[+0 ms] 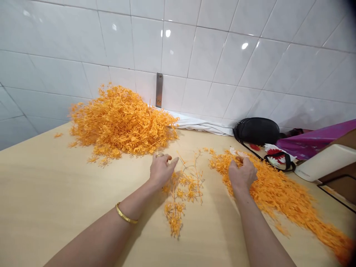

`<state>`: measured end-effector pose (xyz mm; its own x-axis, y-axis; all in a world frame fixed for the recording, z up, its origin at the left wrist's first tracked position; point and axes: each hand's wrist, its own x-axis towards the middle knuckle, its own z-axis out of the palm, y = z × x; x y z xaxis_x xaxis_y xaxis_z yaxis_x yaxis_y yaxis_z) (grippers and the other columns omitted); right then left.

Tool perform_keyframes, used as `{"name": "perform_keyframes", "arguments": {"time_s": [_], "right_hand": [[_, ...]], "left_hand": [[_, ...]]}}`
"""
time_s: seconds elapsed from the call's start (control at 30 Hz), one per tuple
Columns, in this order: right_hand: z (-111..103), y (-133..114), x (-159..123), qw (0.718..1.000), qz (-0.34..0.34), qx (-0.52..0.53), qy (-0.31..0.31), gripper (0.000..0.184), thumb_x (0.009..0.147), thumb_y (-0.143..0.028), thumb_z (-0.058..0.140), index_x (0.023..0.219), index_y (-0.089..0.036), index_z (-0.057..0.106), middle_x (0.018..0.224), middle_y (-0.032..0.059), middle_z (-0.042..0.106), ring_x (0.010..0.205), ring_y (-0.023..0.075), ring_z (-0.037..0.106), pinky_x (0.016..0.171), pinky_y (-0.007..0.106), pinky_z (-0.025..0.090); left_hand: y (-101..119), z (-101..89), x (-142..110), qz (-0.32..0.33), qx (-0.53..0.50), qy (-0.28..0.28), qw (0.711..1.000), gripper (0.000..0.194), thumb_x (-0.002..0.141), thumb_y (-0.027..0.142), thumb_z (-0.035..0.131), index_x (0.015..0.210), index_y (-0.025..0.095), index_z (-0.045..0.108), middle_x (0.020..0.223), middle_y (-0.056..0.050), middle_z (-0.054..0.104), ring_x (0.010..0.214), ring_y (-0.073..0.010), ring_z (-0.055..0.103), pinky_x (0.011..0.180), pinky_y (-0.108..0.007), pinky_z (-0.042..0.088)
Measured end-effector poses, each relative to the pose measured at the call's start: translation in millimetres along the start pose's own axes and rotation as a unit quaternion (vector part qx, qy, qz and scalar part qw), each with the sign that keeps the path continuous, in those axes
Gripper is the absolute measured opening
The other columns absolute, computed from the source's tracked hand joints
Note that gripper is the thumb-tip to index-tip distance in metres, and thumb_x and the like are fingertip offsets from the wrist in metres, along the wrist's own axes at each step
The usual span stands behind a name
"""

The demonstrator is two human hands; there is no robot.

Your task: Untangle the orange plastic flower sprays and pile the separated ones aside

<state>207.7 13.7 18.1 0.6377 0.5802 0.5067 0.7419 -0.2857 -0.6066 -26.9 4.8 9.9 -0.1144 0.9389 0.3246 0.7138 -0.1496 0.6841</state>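
Observation:
My left hand (162, 170) is over the table beside a branched orange artificial flower sprig (191, 183). Its thumb stands apart from the bent fingers, and nothing shows between them. Another orange sprig (174, 213) lies just below, with small star-shaped blooms. On the right, my right hand (243, 175) is at a long heap of loose orange plastic flower pieces (283, 194). Its fingers curl toward the thumb; whatever they pinch, if anything, is hidden. A gold bangle (125, 214) circles my left wrist.
A large mound of orange flower sprigs (125, 122) rests against the tiled wall (217, 59) at back left. At right are a black bag (256, 130) with its strap, red and white artificial flowers (275, 154), purple cloth (314, 141) and a white container (329, 161). White cloth (203, 125) lines the back edge.

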Motion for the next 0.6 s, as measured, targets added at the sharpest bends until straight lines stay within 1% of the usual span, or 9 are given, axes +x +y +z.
{"name": "perform_keyframes", "arguments": {"time_s": [0.07, 0.13, 0.2, 0.3, 0.37, 0.43, 0.5, 0.53, 0.6], "right_hand": [[1.8, 3.0, 1.9, 1.000, 0.016, 0.010, -0.006, 0.028, 0.067, -0.025, 0.045, 0.092, -0.017, 0.054, 0.074, 0.0073, 0.054, 0.082, 0.0260, 0.045, 0.071, 0.041, 0.032], [3.7, 5.9, 2.6, 1.000, 0.019, 0.017, -0.012, 0.029, 0.067, -0.027, 0.046, 0.093, -0.017, 0.053, 0.067, 0.0057, 0.051, 0.076, 0.0252, 0.045, 0.071, 0.042, 0.032], [5.7, 9.0, 2.2, 1.000, 0.005, 0.016, -0.004, 0.024, 0.067, -0.031, 0.046, 0.086, -0.018, 0.056, 0.070, 0.0066, 0.049, 0.077, 0.0258, 0.044, 0.070, 0.043, 0.031], [7.9, 13.7, 1.6, 0.999, -0.023, 0.010, 0.021, 0.020, 0.066, -0.035, 0.048, 0.074, -0.019, 0.057, 0.084, 0.0097, 0.046, 0.081, 0.0265, 0.043, 0.070, 0.044, 0.031], [8.2, 15.5, 2.3, 0.999, -0.029, 0.012, 0.030, 0.021, 0.066, -0.033, 0.048, 0.078, -0.018, 0.057, 0.091, 0.0105, 0.043, 0.080, 0.0251, 0.043, 0.071, 0.043, 0.031], [7.3, 15.4, 3.7, 0.998, -0.036, 0.026, 0.039, 0.024, 0.065, -0.028, 0.047, 0.086, -0.018, 0.055, 0.092, 0.0100, 0.044, 0.080, 0.0237, 0.044, 0.071, 0.040, 0.031], [5.2, 13.8, 4.8, 0.997, -0.043, 0.055, 0.042, 0.024, 0.065, -0.023, 0.046, 0.087, -0.018, 0.055, 0.086, 0.0082, 0.049, 0.077, 0.0221, 0.045, 0.069, 0.036, 0.032], [4.1, 12.9, 4.9, 0.996, -0.043, 0.073, 0.038, 0.022, 0.065, -0.022, 0.045, 0.084, -0.018, 0.055, 0.081, 0.0070, 0.051, 0.075, 0.0212, 0.046, 0.068, 0.034, 0.032], [2.4, 11.6, 4.6, 0.994, -0.034, 0.100, 0.029, 0.019, 0.067, -0.022, 0.043, 0.079, -0.017, 0.056, 0.069, 0.0049, 0.053, 0.068, 0.0196, 0.046, 0.063, 0.030, 0.032]], "left_hand": [[-0.9, 2.8, -1.2, 0.019, 0.025, -0.059, 0.998, 0.036, 0.066, 0.051, 0.050, 0.071, 0.017, 0.063, 0.077, -0.009, 0.055, 0.089, -0.0250, 0.043, 0.067, -0.031, 0.037], [-0.2, 6.6, -3.3, 0.058, 0.030, -0.098, 0.993, 0.027, 0.064, 0.044, 0.055, 0.065, 0.018, 0.063, 0.076, -0.008, 0.055, 0.086, -0.0240, 0.043, 0.065, -0.030, 0.036], [0.4, 9.9, -4.5, 0.081, 0.024, -0.120, 0.989, 0.015, 0.066, 0.030, 0.054, 0.060, 0.018, 0.060, 0.073, -0.007, 0.055, 0.083, -0.0220, 0.043, 0.064, -0.029, 0.035], [0.2, 12.0, -3.9, 0.071, -0.001, -0.119, 0.990, 0.015, 0.070, 0.018, 0.045, 0.060, 0.018, 0.056, 0.069, -0.005, 0.055, 0.079, -0.0190, 0.044, 0.064, -0.027, 0.035], [0.3, 11.5, -3.1, 0.048, -0.016, -0.097, 0.994, 0.016, 0.073, 0.022, 0.042, 0.066, 0.017, 0.056, 0.070, -0.005, 0.055, 0.080, -0.0189, 0.044, 0.065, -0.027, 0.035], [1.4, 9.9, -3.3, 0.036, -0.018, -0.088, 0.995, 0.021, 0.073, 0.033, 0.044, 0.073, 0.017, 0.057, 0.075, -0.006, 0.054, 0.084, -0.0207, 0.043, 0.066, -0.029, 0.035], [3.1, 7.7, -4.6, 0.050, -0.006, -0.105, 0.993, 0.028, 0.067, 0.043, 0.051, 0.074, 0.017, 0.058, 0.080, -0.008, 0.053, 0.088, -0.0232, 0.041, 0.068, -0.030, 0.036], [3.8, 6.6, -5.3, 0.063, 0.001, -0.119, 0.991, 0.028, 0.063, 0.044, 0.055, 0.072, 0.017, 0.059, 0.082, -0.008, 0.053, 0.089, -0.0240, 0.040, 0.069, -0.031, 0.036], [4.3, 5.2, -6.3, 0.084, 0.008, -0.141, 0.986, 0.021, 0.060, 0.038, 0.059, 0.067, 0.018, 0.059, 0.084, -0.007, 0.052, 0.090, -0.0241, 0.040, 0.070, -0.031, 0.035]]}}
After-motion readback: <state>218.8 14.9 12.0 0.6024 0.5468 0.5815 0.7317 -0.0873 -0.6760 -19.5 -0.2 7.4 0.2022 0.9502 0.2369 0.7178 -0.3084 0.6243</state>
